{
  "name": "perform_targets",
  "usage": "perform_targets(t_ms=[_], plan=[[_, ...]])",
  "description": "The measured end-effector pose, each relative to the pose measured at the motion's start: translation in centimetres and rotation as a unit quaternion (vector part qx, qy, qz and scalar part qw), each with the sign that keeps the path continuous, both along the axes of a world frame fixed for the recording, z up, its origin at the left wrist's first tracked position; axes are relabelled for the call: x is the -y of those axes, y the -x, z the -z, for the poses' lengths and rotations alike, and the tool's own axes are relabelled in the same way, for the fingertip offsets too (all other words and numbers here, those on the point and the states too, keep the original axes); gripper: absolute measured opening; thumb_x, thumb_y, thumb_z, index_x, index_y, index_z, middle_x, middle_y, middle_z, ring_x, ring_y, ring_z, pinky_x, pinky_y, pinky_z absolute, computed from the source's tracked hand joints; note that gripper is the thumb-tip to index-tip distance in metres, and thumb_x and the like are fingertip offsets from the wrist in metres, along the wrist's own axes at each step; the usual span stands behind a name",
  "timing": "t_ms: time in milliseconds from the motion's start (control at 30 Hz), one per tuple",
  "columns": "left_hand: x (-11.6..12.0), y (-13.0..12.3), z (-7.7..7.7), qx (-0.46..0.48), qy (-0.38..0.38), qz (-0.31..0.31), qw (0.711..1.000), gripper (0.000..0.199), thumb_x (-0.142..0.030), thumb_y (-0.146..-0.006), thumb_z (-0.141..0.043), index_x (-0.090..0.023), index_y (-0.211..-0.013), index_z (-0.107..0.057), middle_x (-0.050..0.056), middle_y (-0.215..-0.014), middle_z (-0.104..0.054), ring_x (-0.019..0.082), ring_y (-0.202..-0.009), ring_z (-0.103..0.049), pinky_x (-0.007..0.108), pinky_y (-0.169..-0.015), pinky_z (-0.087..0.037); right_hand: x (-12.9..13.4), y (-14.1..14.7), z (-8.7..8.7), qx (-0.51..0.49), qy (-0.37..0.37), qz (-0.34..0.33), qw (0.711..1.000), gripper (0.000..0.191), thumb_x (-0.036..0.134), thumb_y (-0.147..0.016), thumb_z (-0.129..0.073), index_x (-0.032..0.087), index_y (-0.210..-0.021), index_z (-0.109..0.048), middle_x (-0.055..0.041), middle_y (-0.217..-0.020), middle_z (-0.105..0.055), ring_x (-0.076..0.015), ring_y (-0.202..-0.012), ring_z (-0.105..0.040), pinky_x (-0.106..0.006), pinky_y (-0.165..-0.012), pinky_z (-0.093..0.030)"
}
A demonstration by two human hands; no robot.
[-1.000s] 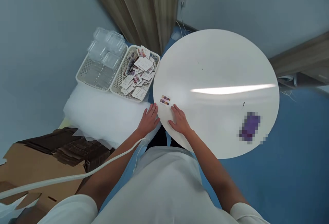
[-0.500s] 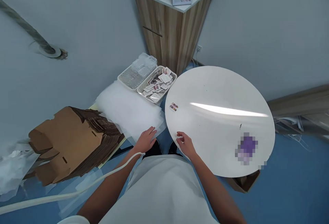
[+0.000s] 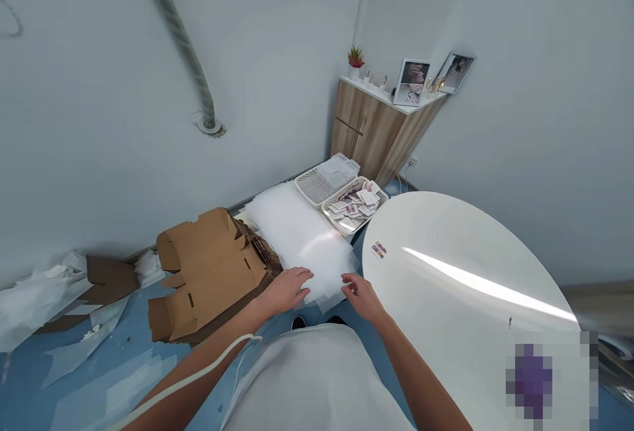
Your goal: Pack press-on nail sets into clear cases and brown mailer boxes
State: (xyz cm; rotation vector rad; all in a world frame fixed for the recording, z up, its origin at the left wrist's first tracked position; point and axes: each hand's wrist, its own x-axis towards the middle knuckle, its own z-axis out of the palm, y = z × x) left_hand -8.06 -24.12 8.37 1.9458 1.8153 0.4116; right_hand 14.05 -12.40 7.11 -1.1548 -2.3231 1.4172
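Observation:
My left hand (image 3: 290, 289) is over the near edge of a stack of white translucent sheets (image 3: 302, 239), fingers apart and nothing held. Between the sheets and the round white table (image 3: 446, 239) is my right hand (image 3: 360, 294), its fingers spread and curved with nothing between them. Flat cardboard boxes (image 3: 212, 266) lie piled to the left of the sheets. Behind the sheets stand a basket of printed cards (image 3: 354, 206) and a basket of clear plastic boxes (image 3: 327, 180). A small card with round stickers (image 3: 379, 249) rests on the table's left side.
A wooden cabinet (image 3: 371, 131) with picture frames (image 3: 412, 82) and a red-green plant (image 3: 355, 58) fills the corner. White wrapping scraps (image 3: 44, 286) lie at far left. A pixelated purple patch (image 3: 533, 378) covers the table's near right. A white cable (image 3: 198, 375) crosses my left arm.
The view has turned left and tipped up, so the room's contents appear shifted right and lower. My right hand is now nearer the sheets, off the table's edge. Both hands remain without anything in them.

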Motion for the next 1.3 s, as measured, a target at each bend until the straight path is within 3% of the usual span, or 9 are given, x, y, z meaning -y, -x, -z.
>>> perform_targets(t_ms=[233,467,633,767,967,1100,1300], plan=[[-2.9,4.5,-3.6,0.054,-0.024,0.002,0.998,0.038,-0.036,-0.081,-0.044,-0.021,-0.116,-0.050,0.008,-0.117,-0.055,0.023,-0.107,-0.051,0.037,-0.091,-0.039,-1.3,2.8,-2.3,0.032,-0.037,-0.055,0.997,0.030,0.029,-0.078,-0.047,0.022,-0.106,-0.054,-0.0061,-0.103,-0.060,-0.0164,-0.082,-0.059,-0.033,-0.074,-0.045],[-8.9,7.2,-3.2,0.152,0.013,-0.076,0.985,0.048,-0.043,-0.078,-0.047,-0.020,-0.121,-0.046,0.009,-0.124,-0.050,0.024,-0.111,-0.048,0.037,-0.093,-0.038,-8.4,7.2,-2.5,0.059,-0.041,-0.035,0.997,0.034,0.031,-0.076,-0.050,0.021,-0.108,-0.054,-0.0077,-0.108,-0.057,-0.0184,-0.090,-0.057,-0.033,-0.078,-0.044],[-14.5,8.5,-1.6,0.263,0.092,-0.168,0.945,0.052,-0.046,-0.073,-0.052,-0.022,-0.119,-0.047,0.010,-0.121,-0.051,0.024,-0.106,-0.052,0.035,-0.086,-0.044,-15.6,11.5,-1.9,0.093,-0.049,-0.002,0.994,0.037,0.032,-0.075,-0.050,0.021,-0.111,-0.053,-0.0071,-0.112,-0.054,-0.0217,-0.104,-0.050,-0.036,-0.088,-0.039],[-19.7,9.8,1.0,0.354,0.126,-0.224,0.899,0.056,-0.047,-0.068,-0.059,-0.023,-0.117,-0.048,0.010,-0.122,-0.050,0.024,-0.107,-0.051,0.035,-0.081,-0.047,-20.3,14.8,0.5,0.087,-0.075,0.040,0.993,0.036,0.031,-0.076,-0.047,0.021,-0.109,-0.053,-0.0075,-0.114,-0.052,-0.0226,-0.110,-0.045,-0.036,-0.093,-0.036],[-27.0,10.8,4.6,0.505,0.122,-0.314,0.795,0.067,-0.040,-0.061,-0.070,-0.021,-0.119,-0.046,0.014,-0.129,-0.042,0.030,-0.115,-0.043,0.040,-0.081,-0.046,-25.6,18.5,4.2,0.088,-0.166,0.057,0.981,0.037,0.032,-0.076,-0.048,0.019,-0.110,-0.053,-0.0117,-0.120,-0.045,-0.0265,-0.114,-0.039,-0.043,-0.094,-0.031],[-30.6,10.5,5.7,0.562,0.121,-0.361,0.734,0.074,-0.026,-0.057,-0.073,-0.022,-0.124,-0.042,0.014,-0.131,-0.041,0.031,-0.124,-0.033,0.043,-0.092,-0.038,-27.9,20.0,5.1,0.134,-0.204,0.095,0.965,0.045,0.034,-0.076,-0.048,0.020,-0.119,-0.045,-0.0136,-0.128,-0.036,-0.0301,-0.118,-0.032,-0.048,-0.092,-0.028],[-33.2,10.1,6.5,0.585,0.134,-0.381,0.703,0.077,-0.021,-0.060,-0.066,-0.025,-0.130,-0.034,0.008,-0.142,-0.026,0.029,-0.129,-0.025,0.044,-0.101,-0.026,-27.7,21.3,5.5,0.186,-0.200,0.110,0.956,0.049,0.035,-0.076,-0.049,0.023,-0.123,-0.042,-0.0137,-0.131,-0.030,-0.0316,-0.117,-0.031,-0.051,-0.091,-0.023]])
